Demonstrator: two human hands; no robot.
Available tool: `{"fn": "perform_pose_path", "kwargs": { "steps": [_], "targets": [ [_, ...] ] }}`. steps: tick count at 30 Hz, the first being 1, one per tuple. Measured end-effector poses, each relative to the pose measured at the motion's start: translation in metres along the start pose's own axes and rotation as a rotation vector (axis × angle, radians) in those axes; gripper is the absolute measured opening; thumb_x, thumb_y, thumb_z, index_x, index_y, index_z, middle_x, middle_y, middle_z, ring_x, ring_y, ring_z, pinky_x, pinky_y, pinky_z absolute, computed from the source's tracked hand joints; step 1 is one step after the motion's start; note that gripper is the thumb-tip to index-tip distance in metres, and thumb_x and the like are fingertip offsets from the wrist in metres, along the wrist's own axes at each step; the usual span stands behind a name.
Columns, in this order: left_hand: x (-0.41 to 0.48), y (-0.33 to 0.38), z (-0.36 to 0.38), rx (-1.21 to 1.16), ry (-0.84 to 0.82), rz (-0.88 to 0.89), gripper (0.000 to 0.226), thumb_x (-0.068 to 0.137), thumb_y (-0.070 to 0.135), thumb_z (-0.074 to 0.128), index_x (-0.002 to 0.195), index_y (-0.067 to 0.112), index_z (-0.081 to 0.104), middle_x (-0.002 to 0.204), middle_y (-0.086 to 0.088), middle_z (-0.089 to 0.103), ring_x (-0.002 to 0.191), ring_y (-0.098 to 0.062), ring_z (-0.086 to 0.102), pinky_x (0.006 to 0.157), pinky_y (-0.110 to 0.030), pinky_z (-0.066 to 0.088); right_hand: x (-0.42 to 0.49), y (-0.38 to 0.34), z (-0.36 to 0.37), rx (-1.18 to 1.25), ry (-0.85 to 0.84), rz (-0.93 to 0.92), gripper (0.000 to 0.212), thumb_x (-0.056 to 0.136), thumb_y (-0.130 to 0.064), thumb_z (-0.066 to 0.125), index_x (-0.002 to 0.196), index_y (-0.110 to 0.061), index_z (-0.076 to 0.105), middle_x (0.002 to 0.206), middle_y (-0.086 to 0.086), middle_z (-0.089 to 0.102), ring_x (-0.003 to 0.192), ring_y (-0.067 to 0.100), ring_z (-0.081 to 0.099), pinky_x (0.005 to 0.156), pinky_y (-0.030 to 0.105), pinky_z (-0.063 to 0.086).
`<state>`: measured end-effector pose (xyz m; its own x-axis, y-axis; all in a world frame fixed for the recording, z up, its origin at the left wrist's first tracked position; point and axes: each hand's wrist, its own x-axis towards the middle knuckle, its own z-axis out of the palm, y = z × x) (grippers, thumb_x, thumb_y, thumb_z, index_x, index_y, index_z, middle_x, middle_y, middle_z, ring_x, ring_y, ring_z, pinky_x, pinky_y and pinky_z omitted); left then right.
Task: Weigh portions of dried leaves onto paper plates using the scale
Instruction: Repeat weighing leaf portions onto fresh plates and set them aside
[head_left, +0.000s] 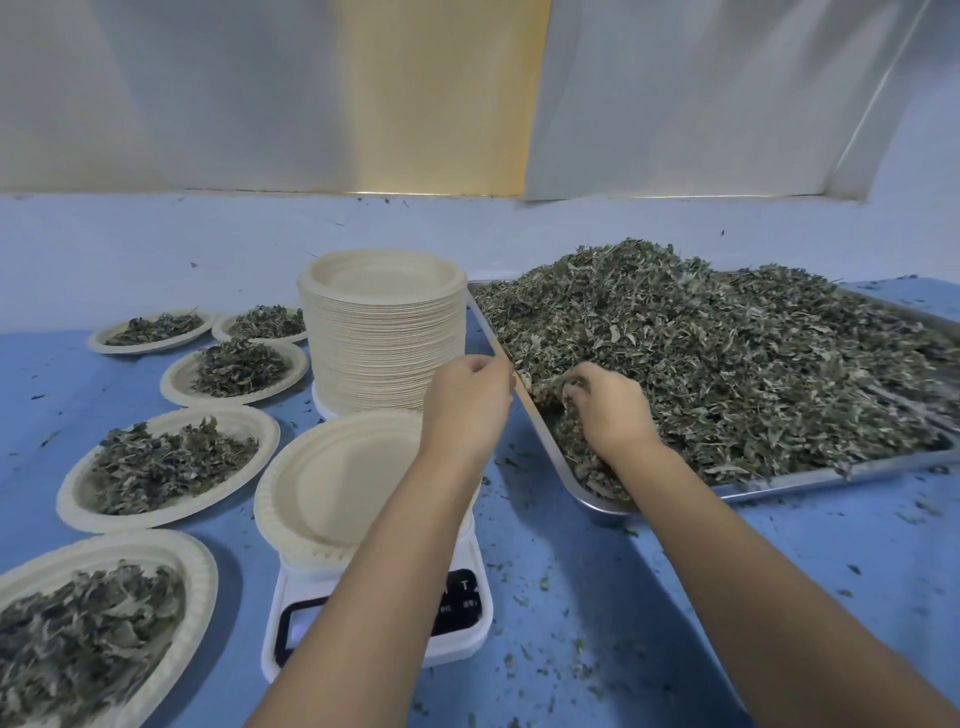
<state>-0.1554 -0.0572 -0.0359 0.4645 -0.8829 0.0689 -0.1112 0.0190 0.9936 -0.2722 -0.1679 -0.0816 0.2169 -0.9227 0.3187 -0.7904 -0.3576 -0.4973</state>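
**A:** Which step is this?

**B:** Starting at the left, five filled plates (244, 423) line that side of the worktop (779, 571), and those portions look finished. Just right of them an empty plate (332, 483) sits on the scale (460, 605) with nothing in it. I'd judge a fresh portion is only starting.

**A:** And the hands?

**B:** The left hand (467, 400) is over the plate's far edge, right at the tray's left rim. Its fingers are curled, but I cannot tell whether its grip pinches the rim or holds nothing. The right hand (610, 410) is dug into the dried leaves (727, 353) at the near left corner of the tray (779, 480), its grip closed round a handful.

**A:** Next move?

**B:** Probably lift that handful over the rim and leftward onto the empty plate. The left forearm covers part of the readout, so it would need to clear.

**A:** Any obstacles?

**B:** It's a short crossing. The raised rim could knock leaves loose, and the tall stack of plates (384, 338) stands just behind the scale. There is open worktop in front of the tray, strewn with crumbs.
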Motion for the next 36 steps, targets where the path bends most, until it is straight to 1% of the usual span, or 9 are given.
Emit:
{"fn": "perform_pose_path", "kwargs": {
  "steps": [4, 7, 9, 13, 16, 21, 27, 32, 36],
  "targets": [
    [0.014, 0.002, 0.03, -0.409, -0.051, -0.344, 0.023, 0.098, 0.02, 0.044, 0.11, 0.005, 0.057, 0.108, -0.011, 0.058, 0.102, -0.024, 0.058, 0.082, -0.032, 0.048, 0.005, 0.007, -0.008, 0.377, 0.099, 0.136, 0.025, 0.1, -0.022, 0.046, 0.122, -0.014, 0.058, 0.082, 0.001, 0.058, 0.054, 0.009, 0.043, 0.049, 0.022, 0.035],
    [0.023, -0.002, 0.049, -0.476, -0.078, -0.425, 0.038, 0.1, 0.025, 0.04, 0.13, 0.004, 0.049, 0.132, -0.013, 0.05, 0.121, -0.026, 0.049, 0.088, -0.034, 0.045, 0.006, 0.009, -0.013, 0.601, 0.15, 0.222, 0.031, 0.1, -0.023, 0.046, 0.129, -0.013, 0.054, 0.115, 0.006, 0.06, 0.087, 0.015, 0.054, 0.082, 0.027, 0.04],
    [0.026, -0.004, 0.056, -0.49, -0.059, -0.441, 0.043, 0.1, 0.028, 0.039, 0.136, 0.007, 0.045, 0.138, -0.012, 0.046, 0.125, -0.025, 0.046, 0.087, -0.033, 0.042, 0.006, 0.01, -0.016, 0.722, 0.178, 0.269, 0.034, 0.101, -0.024, 0.046, 0.132, -0.013, 0.052, 0.128, 0.005, 0.055, 0.108, 0.017, 0.05, 0.09, 0.03, 0.037],
    [0.027, -0.006, 0.058, -0.547, -0.036, -0.441, 0.047, 0.101, 0.03, 0.037, 0.142, 0.008, 0.038, 0.143, -0.012, 0.044, 0.128, -0.024, 0.045, 0.091, -0.033, 0.041, 0.005, 0.007, -0.022, 0.901, 0.174, 0.306, 0.032, 0.101, -0.026, 0.046, 0.131, -0.018, 0.052, 0.107, 0.0, 0.059, 0.076, 0.011, 0.052, 0.079, 0.033, 0.045],
    [0.025, -0.005, 0.055, -0.615, -0.038, -0.451, 0.043, 0.101, 0.028, 0.036, 0.136, 0.006, 0.044, 0.133, -0.013, 0.052, 0.122, -0.026, 0.05, 0.096, -0.035, 0.04, 0.003, -0.004, -0.029, 1.153, 0.132, 0.405, 0.019, 0.1, -0.021, 0.047, 0.117, -0.021, 0.056, 0.109, 0.004, 0.06, 0.094, 0.021, 0.059, 0.085, 0.043, 0.052],
    [0.017, 0.004, 0.044, -0.765, -0.033, -0.445, 0.029, 0.1, 0.034, 0.037, 0.1, 0.009, 0.053, 0.09, -0.01, 0.053, 0.081, -0.021, 0.053, 0.072, -0.031, 0.045, 0.0, -0.035, -0.038, 1.552, -0.016, 0.499, 0.014, 0.101, -0.015, 0.045, 0.103, -0.021, 0.058, 0.111, 0.006, 0.063, 0.096, 0.022, 0.061, 0.063, 0.034, 0.054],
    [0.011, 0.023, 0.001, -1.007, 0.015, -0.417, 0.035, 0.099, 0.035, 0.036, 0.099, 0.006, 0.054, 0.108, -0.015, 0.057, 0.091, -0.025, 0.054, 0.081, -0.035, 0.046, -0.018, -0.088, -0.032, 1.595, -0.208, 0.355, 0.028, 0.102, -0.018, 0.042, 0.127, -0.017, 0.054, 0.121, 0.008, 0.063, 0.099, 0.023, 0.062, 0.063, 0.03, 0.052],
    [0.002, 0.012, -0.049, -0.983, 0.135, -0.425, 0.039, 0.101, 0.035, 0.029, 0.103, 0.002, 0.049, 0.102, -0.016, 0.055, 0.103, -0.029, 0.055, 0.098, -0.039, 0.041, -0.038, -0.126, -0.023, 1.604, -0.376, 0.248, 0.022, 0.101, -0.019, 0.042, 0.089, -0.025, 0.058, 0.072, -0.007, 0.071, 0.062, 0.008, 0.067, 0.053, 0.021, 0.053],
    [0.001, -0.001, -0.088, -0.876, 0.361, -0.368, 0.025, 0.099, 0.03, 0.034, 0.096, 0.009, 0.047, 0.081, -0.008, 0.045, 0.065, -0.018, 0.042, 0.057, -0.025, 0.035, -0.05, -0.144, -0.011, 1.572, -0.477, 0.205, 0.019, 0.1, -0.013, 0.045, 0.095, -0.021, 0.061, 0.083, 0.0, 0.07, 0.074, 0.014, 0.066, 0.062, 0.031, 0.056]
  ]
}}
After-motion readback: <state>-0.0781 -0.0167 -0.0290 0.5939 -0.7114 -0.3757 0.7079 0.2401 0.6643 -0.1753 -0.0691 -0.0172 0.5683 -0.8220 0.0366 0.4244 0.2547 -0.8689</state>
